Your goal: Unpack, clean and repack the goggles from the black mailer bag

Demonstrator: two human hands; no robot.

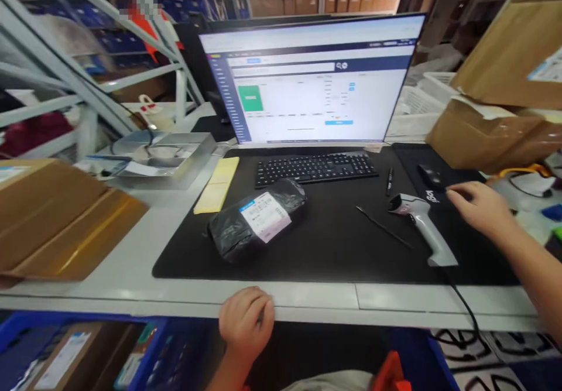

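My left hand (pixel 247 322) rests at the front edge of the desk, its fingers curled into a loose fist with nothing seen in it. My right hand (pixel 480 208) is just to the right of a black computer mouse (pixel 430 175), fingers loosely stretched and holding nothing. A parcel in black plastic (pixel 232 233) with a white shipping label (pixel 266 216) lies on the black desk mat (pixel 325 256). Between the parcel and my right hand are a white barcode scanner (pixel 424 224), a thin black stick (pixel 384 227) and a black pen (pixel 390 181).
A monitor (pixel 302 98) stands behind a black keyboard (pixel 316 168). Yellow paper slips (pixel 217 186) lie left of it, near a grey tray (pixel 175 157). Cardboard boxes (pixel 65 221) flank the desk. A blue crate (pixel 158 350) is below, and the scanner cable (pixel 463 303) hangs over the edge.
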